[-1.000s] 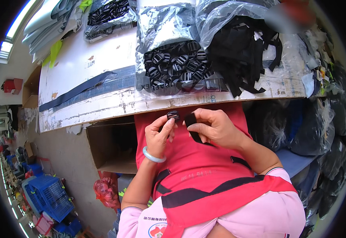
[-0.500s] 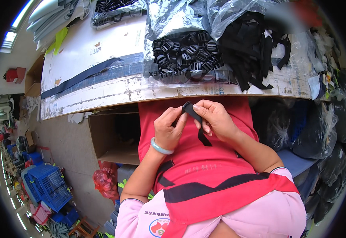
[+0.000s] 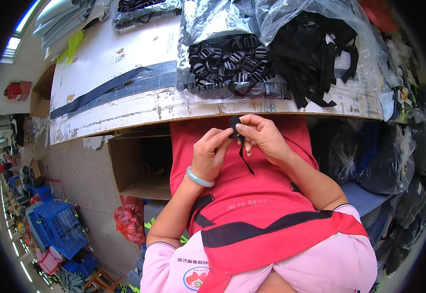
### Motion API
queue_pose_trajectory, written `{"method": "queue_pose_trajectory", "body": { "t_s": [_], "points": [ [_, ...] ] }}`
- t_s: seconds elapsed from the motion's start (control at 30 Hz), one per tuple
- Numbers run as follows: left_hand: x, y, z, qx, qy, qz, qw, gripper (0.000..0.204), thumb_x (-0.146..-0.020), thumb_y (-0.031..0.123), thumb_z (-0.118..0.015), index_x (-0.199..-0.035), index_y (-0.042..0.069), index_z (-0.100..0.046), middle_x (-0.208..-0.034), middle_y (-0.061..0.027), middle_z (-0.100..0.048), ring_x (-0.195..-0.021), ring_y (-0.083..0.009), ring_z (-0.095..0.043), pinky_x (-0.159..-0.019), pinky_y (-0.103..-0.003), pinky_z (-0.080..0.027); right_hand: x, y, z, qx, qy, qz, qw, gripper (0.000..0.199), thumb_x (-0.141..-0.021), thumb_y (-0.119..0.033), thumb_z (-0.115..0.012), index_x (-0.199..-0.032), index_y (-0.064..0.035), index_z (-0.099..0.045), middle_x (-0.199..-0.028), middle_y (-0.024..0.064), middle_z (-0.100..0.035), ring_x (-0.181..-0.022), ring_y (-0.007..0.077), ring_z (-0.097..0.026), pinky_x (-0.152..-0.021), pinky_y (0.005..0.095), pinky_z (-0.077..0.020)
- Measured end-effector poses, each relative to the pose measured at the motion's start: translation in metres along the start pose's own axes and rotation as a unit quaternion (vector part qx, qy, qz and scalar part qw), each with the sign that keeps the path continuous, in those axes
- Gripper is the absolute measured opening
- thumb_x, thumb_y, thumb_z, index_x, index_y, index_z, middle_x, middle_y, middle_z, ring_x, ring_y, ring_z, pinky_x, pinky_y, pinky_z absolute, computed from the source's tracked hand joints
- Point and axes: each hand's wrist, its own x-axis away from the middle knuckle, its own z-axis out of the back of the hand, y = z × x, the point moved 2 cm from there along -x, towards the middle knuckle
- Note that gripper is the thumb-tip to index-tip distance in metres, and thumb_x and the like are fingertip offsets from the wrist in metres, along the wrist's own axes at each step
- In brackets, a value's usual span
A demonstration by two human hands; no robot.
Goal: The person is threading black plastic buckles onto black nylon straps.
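My right hand (image 3: pixel 265 139) pinches a short black webbing strap (image 3: pixel 235 123) between thumb and fingers, in front of the red apron and just below the table edge. Its thin tail hangs down below the fingers, turned edge-on. My left hand (image 3: pixel 210 152), with a pale green bangle at the wrist, is closed with thumb and fingertips on the same strap from the other side. A small dark part, perhaps a buckle, sits at the fingertips, too covered to make out. On the table beyond lies an open clear bag of black plastic buckles (image 3: pixel 230 63).
Right of the buckles, a clear bag holds a heap of black straps (image 3: pixel 310 53). One long dark strap (image 3: pixel 100 93) lies across the white-topped table (image 3: pixel 139 115). Beneath stands an open cardboard box (image 3: pixel 139 168). Blue crates (image 3: pixel 61 229) and a red plastic bag (image 3: pixel 130 219) are at the left.
The strap has turned: its hanging tail now shows edge-on instead of flat. My right hand has risen slightly, and my left fingertips have moved closer to it. A blurred shape at the upper right is gone.
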Motion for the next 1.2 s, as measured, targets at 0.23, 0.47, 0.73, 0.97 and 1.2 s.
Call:
{"method": "queue_pose_trajectory", "body": {
  "t_s": [0.23,0.47,0.73,0.97,1.2],
  "points": [
    [0.001,-0.016,-0.007,0.414,0.031,0.340,0.844,0.023,-0.094,0.014,-0.063,-0.106,-0.005,-0.068,-0.077,-0.0071,-0.065,-0.052,-0.0099,-0.057,-0.040,-0.020,-0.041,0.004,0.010,-0.005,0.180,0.020,0.206,0.962,0.006,-0.089,-0.003,-0.067,-0.094,0.0006,-0.067,-0.100,0.0024,-0.053,-0.076,0.0084,-0.054,-0.066,0.0222,-0.0459],
    [-0.003,-0.002,-0.007,0.333,0.111,0.260,0.899,0.020,-0.093,0.012,-0.065,-0.104,-0.005,-0.068,-0.083,-0.0097,-0.069,-0.054,-0.0080,-0.057,-0.040,-0.020,-0.041,0.023,-0.031,-0.013,0.321,0.006,0.092,0.943,0.017,-0.091,-0.013,-0.067,-0.082,0.0006,-0.064,-0.068,-0.0040,-0.053,-0.065,0.0030,-0.045,-0.056,0.0221,-0.0379],
    [0.005,-0.001,-0.008,0.282,0.086,0.198,0.935,0.016,-0.090,0.002,-0.066,-0.105,-0.001,-0.069,-0.092,-0.0028,-0.065,-0.055,-0.0043,-0.054,-0.044,-0.018,-0.040,0.015,-0.011,-0.007,0.200,0.018,0.010,0.980,0.021,-0.092,-0.018,-0.066,-0.077,-0.0033,-0.063,-0.062,-0.0054,-0.053,-0.056,-0.0002,-0.041,-0.048,0.0201,-0.0311],
    [0.008,-0.001,-0.010,0.311,0.099,0.204,0.923,0.016,-0.087,-0.004,-0.067,-0.102,-0.002,-0.069,-0.097,-0.0055,-0.065,-0.058,-0.0059,-0.056,-0.045,-0.018,-0.042,0.014,0.006,-0.008,0.128,0.044,0.068,0.988,0.020,-0.095,-0.021,-0.064,-0.085,-0.0039,-0.061,-0.063,-0.0024,-0.056,-0.051,0.0021,-0.049,-0.045,0.0172,-0.0373],
    [0.014,0.006,-0.002,0.260,0.037,0.109,0.959,0.017,-0.085,-0.009,-0.065,-0.099,0.000,-0.070,-0.096,-0.0060,-0.063,-0.060,-0.0041,-0.053,-0.048,-0.018,-0.040,0.010,-0.013,0.010,0.099,-0.125,-0.087,0.983,0.019,-0.096,-0.020,-0.063,-0.092,-0.0022,-0.064,-0.069,0.0002,-0.060,-0.053,0.0048,-0.054,-0.049,0.0178,-0.0436]
  ]
}}
